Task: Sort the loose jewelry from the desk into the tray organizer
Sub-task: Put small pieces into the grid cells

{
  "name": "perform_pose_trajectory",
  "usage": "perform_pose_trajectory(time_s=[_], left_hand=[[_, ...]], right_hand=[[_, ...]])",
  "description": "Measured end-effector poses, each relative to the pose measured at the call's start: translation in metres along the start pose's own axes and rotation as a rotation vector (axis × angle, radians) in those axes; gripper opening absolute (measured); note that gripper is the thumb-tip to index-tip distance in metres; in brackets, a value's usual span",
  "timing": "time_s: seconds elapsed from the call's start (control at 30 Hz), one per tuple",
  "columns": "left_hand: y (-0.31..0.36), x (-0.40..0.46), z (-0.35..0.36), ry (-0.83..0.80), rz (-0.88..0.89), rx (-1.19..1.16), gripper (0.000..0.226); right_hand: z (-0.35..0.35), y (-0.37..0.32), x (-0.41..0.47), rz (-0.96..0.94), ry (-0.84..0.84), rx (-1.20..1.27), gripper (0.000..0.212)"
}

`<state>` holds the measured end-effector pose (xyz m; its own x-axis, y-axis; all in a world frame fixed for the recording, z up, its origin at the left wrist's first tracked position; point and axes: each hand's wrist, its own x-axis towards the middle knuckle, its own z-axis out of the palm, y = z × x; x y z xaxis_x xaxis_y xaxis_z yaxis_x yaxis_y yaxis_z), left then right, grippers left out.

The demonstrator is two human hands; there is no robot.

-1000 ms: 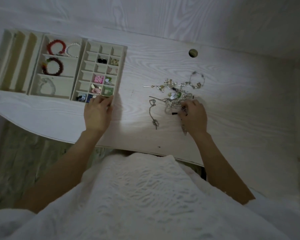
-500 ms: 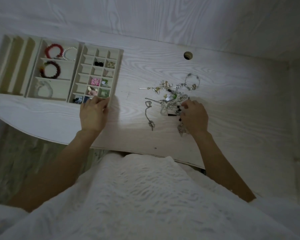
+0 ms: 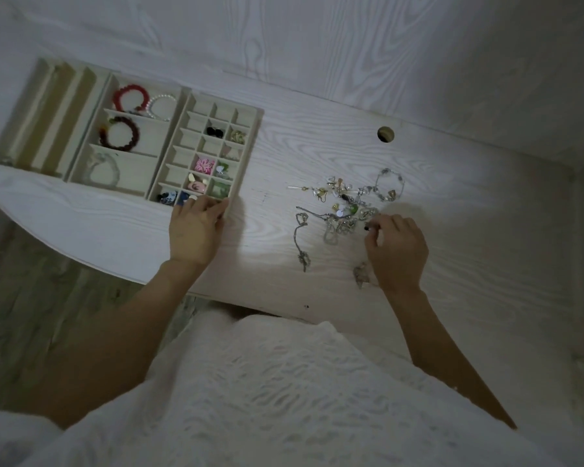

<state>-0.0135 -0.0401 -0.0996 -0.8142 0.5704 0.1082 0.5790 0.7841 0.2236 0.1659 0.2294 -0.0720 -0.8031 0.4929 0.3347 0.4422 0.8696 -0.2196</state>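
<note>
A cream tray organizer lies at the desk's left, its small compartments holding earrings and charms, its wider ones red and pearl bracelets. My left hand rests on the tray's near right corner, fingers over the rim. A tangled pile of loose jewelry lies right of centre, with chains, earrings and a silver bracelet. My right hand is at the pile's near right edge and pinches a small dark piece between thumb and fingertips. A thin chain trails toward me.
A round cable hole sits in the desk behind the pile. A wood-grain wall rises behind the desk and a side panel stands at the right. The desk's curved front edge runs below my hands; the floor shows at lower left.
My right hand has shifted slightly right at the pile's edge and now pinches a small dark piece. My left hand stays on the tray corner. The camera view has shifted.
</note>
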Motion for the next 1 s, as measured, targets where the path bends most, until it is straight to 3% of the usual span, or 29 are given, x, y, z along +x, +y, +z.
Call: perform_pose_trajectory(time_s=[0.07, 0.23, 0.33, 0.43, 0.57, 0.73, 1.0], left_hand=[[0.001, -0.001, 0.002, -0.005, -0.015, -0.012, 0.035], [0.002, -0.002, -0.001, -0.021, -0.043, -0.077, 0.031], [-0.011, -0.009, -0.011, 0.012, -0.116, -0.185, 0.025], [-0.034, -0.022, -0.017, 0.115, -0.328, -0.29, 0.018], [-0.068, -0.03, -0.018, 0.138, -0.509, -0.324, 0.032], [-0.087, -0.027, -0.015, 0.089, -0.471, -0.333, 0.047], [-0.084, -0.024, -0.016, 0.126, -0.489, -0.38, 0.047]], right_hand=[[-0.01, -0.011, 0.008, 0.082, -0.04, 0.185, 0.009], [-0.03, -0.06, 0.044, 0.462, -0.37, 0.841, 0.009], [-0.027, -0.105, 0.068, 0.43, -0.508, 1.007, 0.015], [-0.001, -0.153, 0.087, 0.356, -0.655, 0.968, 0.02], [0.051, -0.213, 0.096, 0.292, -0.769, 0.942, 0.015], [0.085, -0.265, 0.094, 0.204, -0.734, 0.937, 0.012], [0.098, -0.289, 0.083, 0.0, -0.699, 0.818, 0.014]])
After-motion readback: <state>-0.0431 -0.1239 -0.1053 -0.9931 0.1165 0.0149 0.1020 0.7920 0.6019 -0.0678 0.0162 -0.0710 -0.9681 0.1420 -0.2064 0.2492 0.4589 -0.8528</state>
